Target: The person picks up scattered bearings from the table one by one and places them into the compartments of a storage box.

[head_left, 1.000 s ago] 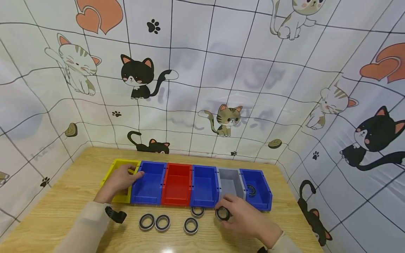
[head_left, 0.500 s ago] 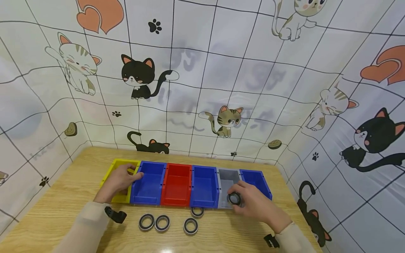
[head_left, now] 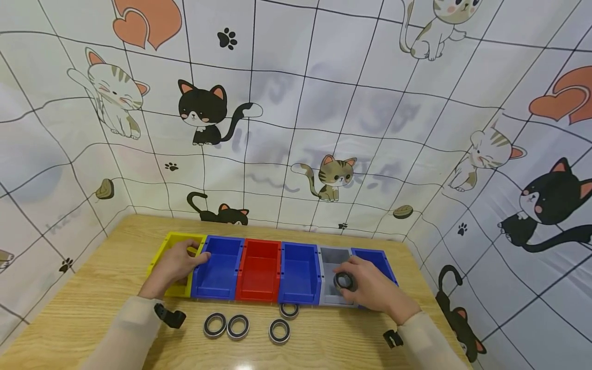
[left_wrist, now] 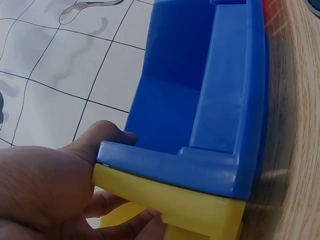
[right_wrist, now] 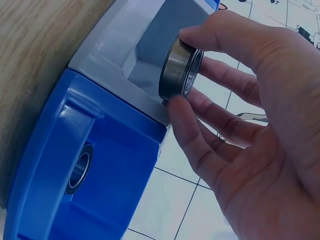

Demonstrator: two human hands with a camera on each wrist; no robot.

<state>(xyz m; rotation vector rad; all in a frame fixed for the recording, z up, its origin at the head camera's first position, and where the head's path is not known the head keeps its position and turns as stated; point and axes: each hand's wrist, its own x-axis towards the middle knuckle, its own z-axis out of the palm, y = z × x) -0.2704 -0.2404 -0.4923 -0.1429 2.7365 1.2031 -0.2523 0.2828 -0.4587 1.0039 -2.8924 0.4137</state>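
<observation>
My right hand (head_left: 372, 285) pinches a ball bearing (right_wrist: 176, 67) between thumb and fingers, tilted over the grey bin (head_left: 334, 255). The right wrist view shows the bearing raised above the bin's floor. Another bearing (right_wrist: 80, 169) leans inside the rightmost blue bin (right_wrist: 120, 170); in the head view my right hand hides it. At the row's left end my left hand (head_left: 174, 264) grips the adjoining walls of the yellow bin (left_wrist: 185, 205) and the blue bin (left_wrist: 220, 80) next to it. Its thumb lies on the blue side, its fingers inside the yellow bin.
A red bin (head_left: 259, 277) and another blue bin (head_left: 298, 277) stand mid-row. In front on the wooden table (head_left: 92, 318) lie a pair of bearings (head_left: 215, 326) side by side and a bearing (head_left: 279, 331) near one (head_left: 289, 310) against the bins. A printed cloth (head_left: 277, 128) hangs behind.
My right hand has lifted the bearing off the table in front of the bins and carried it back and right, over the grey bin. My left hand has stayed in place.
</observation>
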